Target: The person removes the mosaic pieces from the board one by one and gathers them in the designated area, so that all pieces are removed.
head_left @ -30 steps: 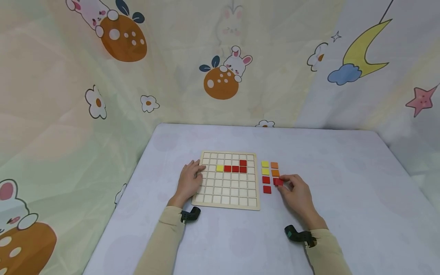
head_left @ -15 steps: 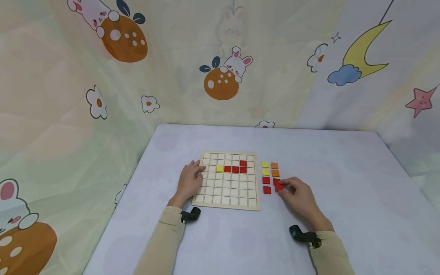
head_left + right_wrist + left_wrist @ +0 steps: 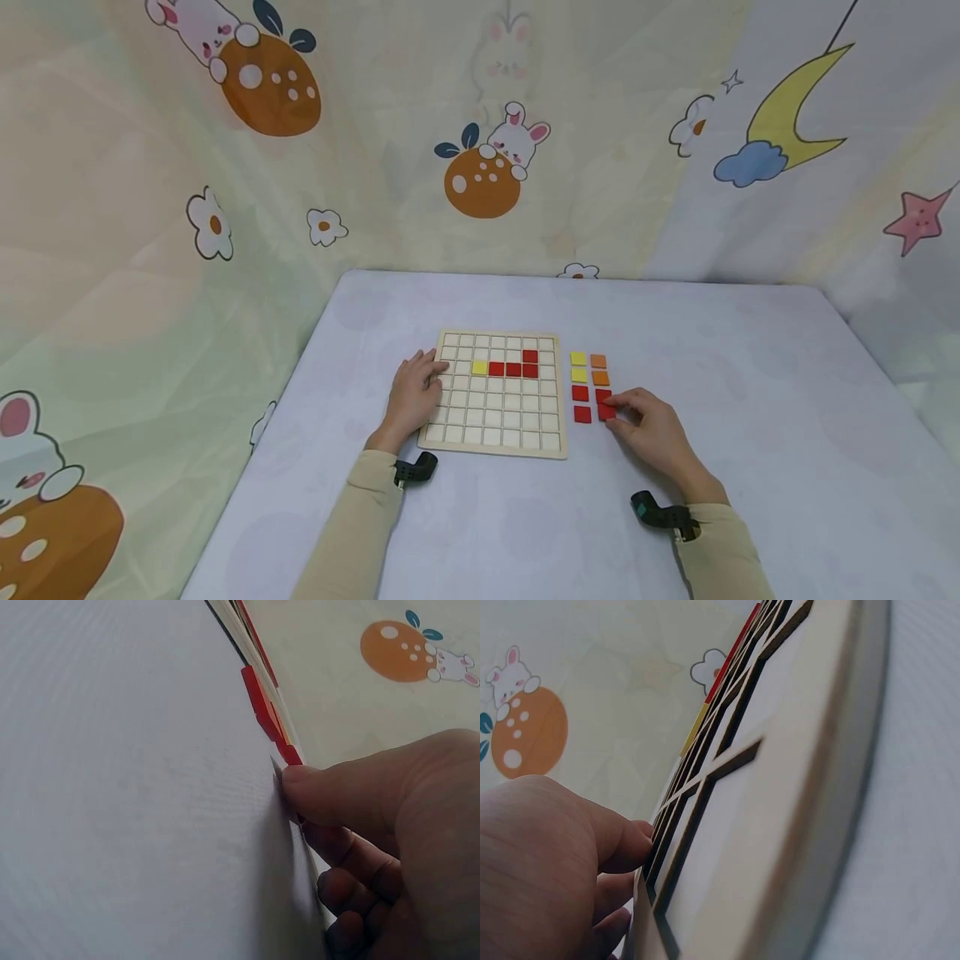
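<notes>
A square wooden grid board (image 3: 491, 452) lies on the table, with one yellow tile (image 3: 480, 367) and several red tiles (image 3: 513, 369) in its upper cells. My left hand (image 3: 415, 392) rests at the board's left edge, fingertips over the rim; in the left wrist view the thumb (image 3: 626, 844) touches the board. To the right of the board, my right hand (image 3: 652, 429) has thumb and fingertips at the right side of a red square tile (image 3: 604, 412), low on the table. This tile is the nearest of its column. In the right wrist view the hand partly hides it.
Beside the board, loose tiles stand in two columns: yellow tiles (image 3: 578, 367) and red tiles (image 3: 582, 414) on the left, orange tiles (image 3: 599, 370) and another red tile (image 3: 602, 396) on the right. A patterned cloth backdrop (image 3: 600, 208) hangs behind the white table (image 3: 675, 317).
My right hand has shifted slightly toward me and separated one red tile from another, bringing it down below that one. The left hand has stayed at the board.
</notes>
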